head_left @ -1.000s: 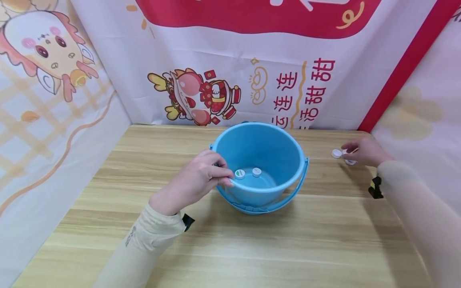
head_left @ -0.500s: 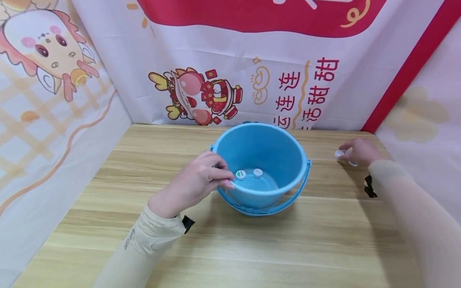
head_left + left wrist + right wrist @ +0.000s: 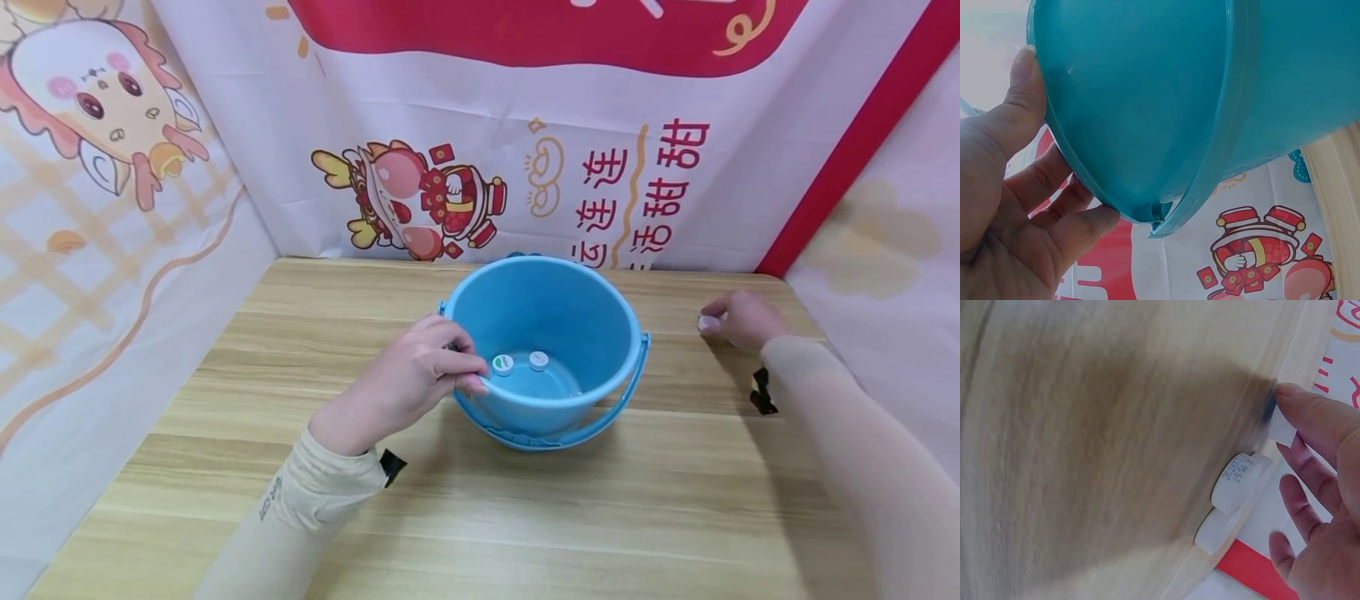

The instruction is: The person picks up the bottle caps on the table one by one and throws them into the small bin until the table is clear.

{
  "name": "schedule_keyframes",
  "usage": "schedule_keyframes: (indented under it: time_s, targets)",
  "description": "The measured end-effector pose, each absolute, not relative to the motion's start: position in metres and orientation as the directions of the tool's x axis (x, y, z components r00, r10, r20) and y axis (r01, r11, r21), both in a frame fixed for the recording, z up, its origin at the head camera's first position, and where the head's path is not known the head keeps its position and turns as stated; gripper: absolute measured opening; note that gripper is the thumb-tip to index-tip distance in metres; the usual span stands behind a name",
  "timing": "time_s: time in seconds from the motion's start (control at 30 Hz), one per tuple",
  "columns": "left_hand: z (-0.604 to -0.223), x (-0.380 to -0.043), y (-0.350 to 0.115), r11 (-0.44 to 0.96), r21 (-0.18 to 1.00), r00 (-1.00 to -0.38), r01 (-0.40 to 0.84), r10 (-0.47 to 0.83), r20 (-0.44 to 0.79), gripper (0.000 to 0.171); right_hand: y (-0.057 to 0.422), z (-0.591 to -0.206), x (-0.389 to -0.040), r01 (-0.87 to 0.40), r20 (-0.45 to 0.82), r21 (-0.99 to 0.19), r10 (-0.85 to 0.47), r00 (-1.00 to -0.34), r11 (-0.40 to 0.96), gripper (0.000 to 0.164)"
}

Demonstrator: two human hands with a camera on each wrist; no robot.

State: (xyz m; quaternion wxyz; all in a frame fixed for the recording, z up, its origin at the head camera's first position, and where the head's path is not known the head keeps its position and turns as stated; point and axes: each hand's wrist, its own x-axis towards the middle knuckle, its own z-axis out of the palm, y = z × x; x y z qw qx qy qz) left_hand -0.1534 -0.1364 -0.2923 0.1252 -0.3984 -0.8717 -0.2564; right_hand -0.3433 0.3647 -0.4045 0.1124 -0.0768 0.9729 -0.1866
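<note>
A blue bucket (image 3: 547, 308) stands on the wooden table, its handle (image 3: 558, 437) hanging down at the near side. My left hand (image 3: 416, 362) grips the bucket's rim at the left; the left wrist view shows the thumb and fingers at that rim (image 3: 1063, 147). Inside, two small white round containers (image 3: 538, 360) lie on the bottom, one with a green mark. At the table's far right, my right hand (image 3: 750, 321) pinches another small white round container (image 3: 1282, 430) between thumb and forefinger. Close by, a white container with a printed code (image 3: 1234, 484) touches a plain one (image 3: 1215, 531).
Printed cloth (image 3: 465, 92) hangs as a wall behind the table (image 3: 487, 517), with further cloth walls at left and right. The right hand is near the back right corner, close to the right-hand cloth (image 3: 877, 242).
The right hand has shifted slightly over the white containers, and its thumb and forefinger have closed on one. The left hand and bucket keep their place; the head view has tilted slightly.
</note>
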Motion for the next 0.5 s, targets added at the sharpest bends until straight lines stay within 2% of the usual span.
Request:
schedule_keyframes:
  time_s: [0.3, 0.5]
  targets:
    - [-0.292, -0.152, -0.137, 0.551, 0.358, -0.657, 0.754, 0.627, 0.419, 0.024, 0.355, -0.398, -0.324, -0.158, -0.121, -0.505, -0.25, -0.961, 0.849, 0.058]
    - [-0.292, -0.153, -0.137, 0.557, 0.357, -0.662, 0.75, 0.627, 0.411, 0.023, 0.344, -0.377, -0.298, -0.144, -0.034, -0.573, -0.199, -0.98, 0.807, 0.076]
